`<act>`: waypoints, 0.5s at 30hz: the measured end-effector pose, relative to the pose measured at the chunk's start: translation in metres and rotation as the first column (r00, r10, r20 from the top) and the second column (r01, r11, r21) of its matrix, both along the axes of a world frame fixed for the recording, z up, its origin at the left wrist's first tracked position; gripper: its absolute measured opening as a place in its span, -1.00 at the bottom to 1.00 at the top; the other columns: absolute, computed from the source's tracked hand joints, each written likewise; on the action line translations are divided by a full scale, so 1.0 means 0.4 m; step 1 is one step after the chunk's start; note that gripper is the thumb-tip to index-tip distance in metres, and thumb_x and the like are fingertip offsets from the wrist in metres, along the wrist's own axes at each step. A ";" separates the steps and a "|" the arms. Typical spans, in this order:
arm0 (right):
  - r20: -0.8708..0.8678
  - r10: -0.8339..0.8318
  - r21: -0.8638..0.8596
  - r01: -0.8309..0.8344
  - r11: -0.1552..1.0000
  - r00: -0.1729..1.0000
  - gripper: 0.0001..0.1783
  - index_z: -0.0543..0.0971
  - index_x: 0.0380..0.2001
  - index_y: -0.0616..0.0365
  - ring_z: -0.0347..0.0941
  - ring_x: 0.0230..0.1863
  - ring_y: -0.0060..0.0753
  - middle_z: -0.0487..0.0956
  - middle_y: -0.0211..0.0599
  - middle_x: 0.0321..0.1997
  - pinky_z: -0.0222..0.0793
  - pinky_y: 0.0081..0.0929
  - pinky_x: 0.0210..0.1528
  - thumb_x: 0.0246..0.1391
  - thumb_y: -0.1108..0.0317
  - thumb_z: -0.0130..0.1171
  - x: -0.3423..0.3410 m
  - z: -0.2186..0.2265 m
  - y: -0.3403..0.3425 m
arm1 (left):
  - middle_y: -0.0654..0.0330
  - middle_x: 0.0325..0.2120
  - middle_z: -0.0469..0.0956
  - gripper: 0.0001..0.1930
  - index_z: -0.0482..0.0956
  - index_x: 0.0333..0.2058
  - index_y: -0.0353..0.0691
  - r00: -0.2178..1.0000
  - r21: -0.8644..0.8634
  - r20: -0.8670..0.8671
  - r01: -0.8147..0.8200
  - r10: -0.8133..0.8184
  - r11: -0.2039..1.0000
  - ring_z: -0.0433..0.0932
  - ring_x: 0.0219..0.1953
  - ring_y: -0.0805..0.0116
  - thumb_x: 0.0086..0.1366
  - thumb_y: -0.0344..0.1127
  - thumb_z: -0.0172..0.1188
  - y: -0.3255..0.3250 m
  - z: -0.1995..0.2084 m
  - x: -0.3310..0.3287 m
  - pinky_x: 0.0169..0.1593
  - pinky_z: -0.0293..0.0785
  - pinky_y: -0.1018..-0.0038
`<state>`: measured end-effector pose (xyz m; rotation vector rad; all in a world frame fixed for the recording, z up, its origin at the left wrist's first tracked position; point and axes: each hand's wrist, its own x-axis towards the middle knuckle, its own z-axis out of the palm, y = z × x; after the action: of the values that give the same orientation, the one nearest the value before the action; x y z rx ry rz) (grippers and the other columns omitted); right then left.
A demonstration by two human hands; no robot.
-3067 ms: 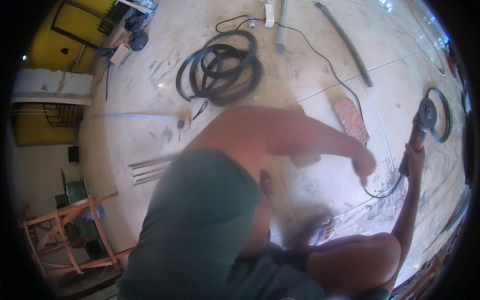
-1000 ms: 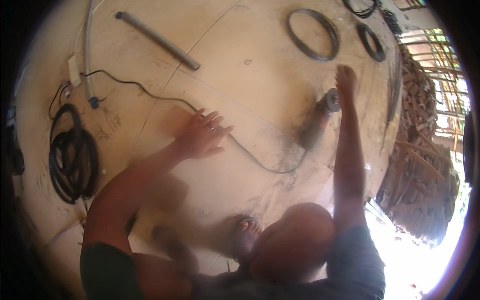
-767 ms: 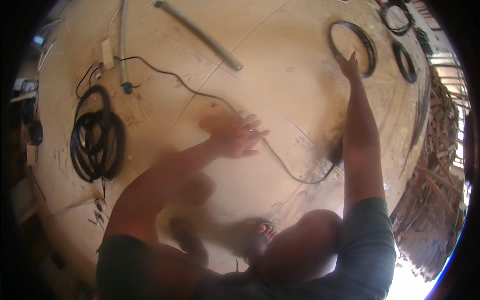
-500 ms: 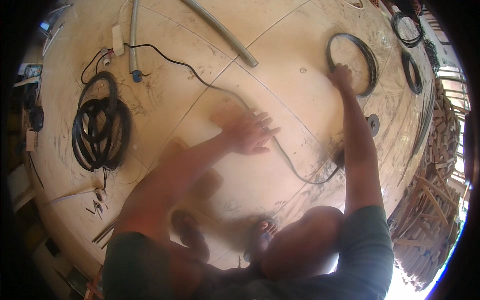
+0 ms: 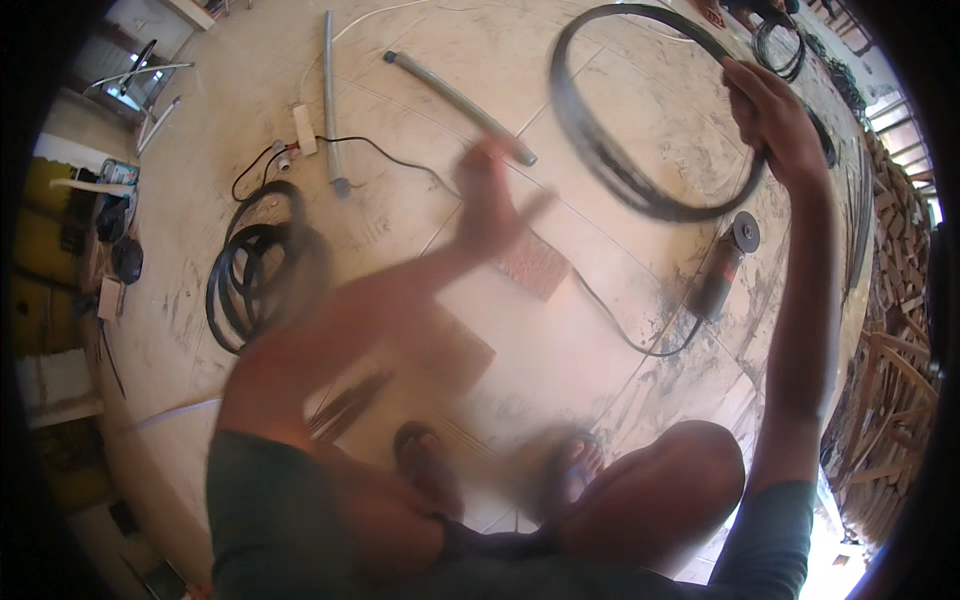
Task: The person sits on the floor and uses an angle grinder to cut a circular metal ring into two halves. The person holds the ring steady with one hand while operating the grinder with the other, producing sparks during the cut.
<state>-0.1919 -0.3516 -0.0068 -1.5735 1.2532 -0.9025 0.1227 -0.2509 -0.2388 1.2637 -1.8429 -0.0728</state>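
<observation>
My right hand (image 5: pixel 780 120) is closed around the right side of a large hoop of coiled black wire or thin strip (image 5: pixel 660 204), lifted and tilted above the floor. The coil's exact material is hard to make out. My left hand (image 5: pixel 490 205) is raised over the middle of the floor, smeared by motion, its thumb apart from the fingers and nothing visible in it. Below it lies a flat reddish block (image 5: pixel 537 270). An angle grinder (image 5: pixel 715 280) with a grey disc rests under the hoop, near my right forearm, its cord running left.
Black coils (image 5: pixel 225 290) lie on the left, partly behind my left arm. Two grey pipes (image 5: pixel 440 90) (image 5: pixel 333 100) lie farther away. A flat board (image 5: pixel 455 350) and dark thin rods (image 5: pixel 345 405) are near my feet. Stacked wood (image 5: pixel 890 260) lines the right edge.
My right hand has lifted the black coil off the floor toward me and to the right. My left hand has risen and turned upward. The view has shifted, uncovering the grinder and reddish block.
</observation>
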 end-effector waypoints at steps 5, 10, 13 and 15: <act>0.338 0.113 0.333 -0.231 0.914 0.934 -0.66 0.47 -0.39 0.00 0.00 -0.69 -0.84 0.21 -0.71 -0.62 -0.16 -0.69 -0.69 0.37 0.02 0.15 0.046 0.062 0.165 | 0.09 -0.11 0.54 -0.34 0.40 0.16 -0.27 0.981 0.214 -0.188 0.082 -0.041 0.973 0.55 -0.01 0.33 0.29 0.03 0.45 0.078 0.401 0.139 0.07 0.51 0.34; 0.094 0.387 0.337 -0.395 0.855 0.917 -0.56 0.54 -0.14 0.12 0.31 -0.53 -0.69 0.43 -0.54 -0.45 0.26 -0.64 -0.45 0.36 -0.09 0.13 0.215 -0.036 0.205 | 0.46 -0.63 0.31 -0.65 0.49 -0.25 -0.14 0.568 0.624 -0.741 0.382 0.360 0.682 0.23 -0.65 0.66 0.48 0.04 0.22 0.283 0.358 0.207 -0.59 0.23 0.59; -0.231 0.486 0.178 -0.454 0.873 0.843 -0.40 0.46 0.22 0.17 0.50 -0.30 -0.56 0.56 -0.38 -0.21 0.45 -0.54 -0.25 0.35 -0.06 0.15 0.263 -0.128 0.256 | 0.45 -0.62 0.30 -0.62 0.50 -0.25 -0.11 0.544 0.652 -0.738 0.421 0.399 0.631 0.23 -0.65 0.66 0.51 0.10 0.15 0.396 0.298 0.183 -0.63 0.21 0.57; -0.198 0.587 -0.022 -0.602 0.798 0.785 -0.33 0.41 0.29 0.21 0.48 -0.12 -0.50 0.54 -0.34 -0.16 0.45 -0.47 0.00 0.35 -0.08 0.17 0.247 -0.203 0.270 | 0.44 -0.63 0.29 -0.59 0.51 -0.23 -0.15 0.563 0.693 -0.714 0.487 0.416 0.531 0.24 -0.66 0.65 0.51 0.12 0.14 0.432 0.324 0.154 -0.62 0.23 0.56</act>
<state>-0.0931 -0.2437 -0.0880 -1.9932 0.7451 -0.4077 0.1844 -0.0783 -0.1092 1.3923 -0.8567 -1.5710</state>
